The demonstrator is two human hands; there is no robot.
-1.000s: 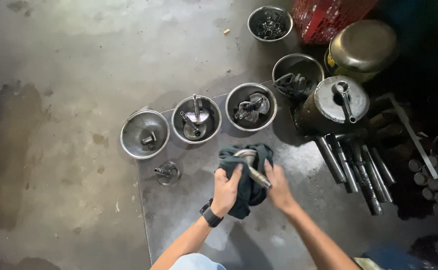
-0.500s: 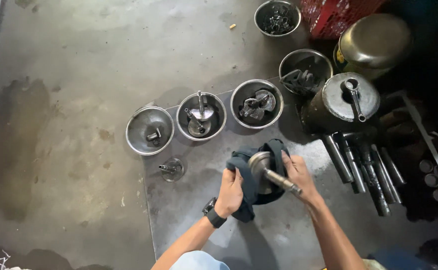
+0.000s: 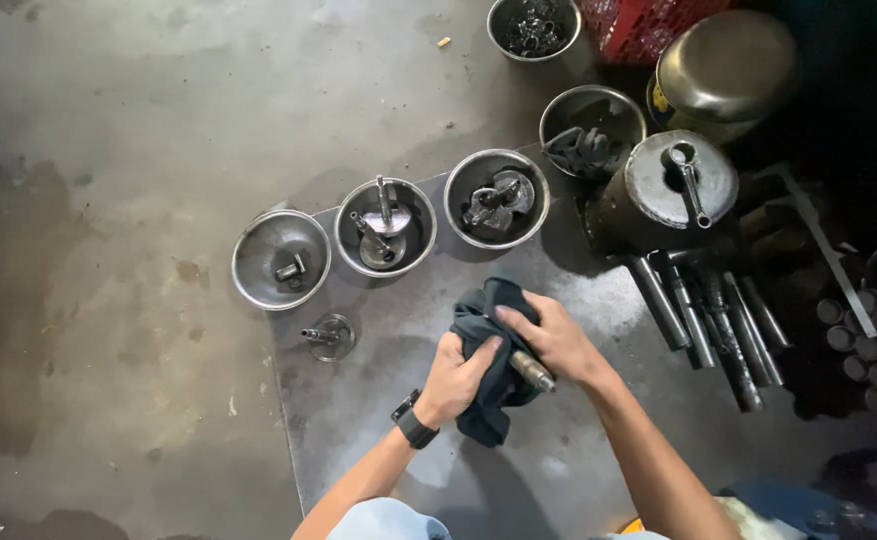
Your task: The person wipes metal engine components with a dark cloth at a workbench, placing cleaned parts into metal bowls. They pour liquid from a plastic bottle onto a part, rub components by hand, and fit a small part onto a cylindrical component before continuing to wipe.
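My left hand (image 3: 455,378) and my right hand (image 3: 554,338) are both closed on a dark cloth (image 3: 490,400) wrapped around a metal valve part. Only the part's stem (image 3: 531,370) sticks out of the cloth, below my right palm. A black watch sits on my left wrist. Beyond my hands stand three steel bowls: a left bowl (image 3: 254,283) with one small piece, a middle bowl (image 3: 416,250) with valve parts, and a right bowl (image 3: 458,205) with more parts. A single valve part (image 3: 325,336) lies on the floor left of my hands.
A grey metal sheet (image 3: 378,440) lies under my hands on the concrete floor. Several metal rods (image 3: 708,320) lie at the right beside a round metal can (image 3: 673,195). Farther back are two more bowls (image 3: 558,115), a red crate (image 3: 638,30) and a brass pot (image 3: 728,65).
The valve's disc head, exposed above the cloth earlier, is now covered by the cloth and my right hand. Both hands have shifted slightly while rubbing the part.
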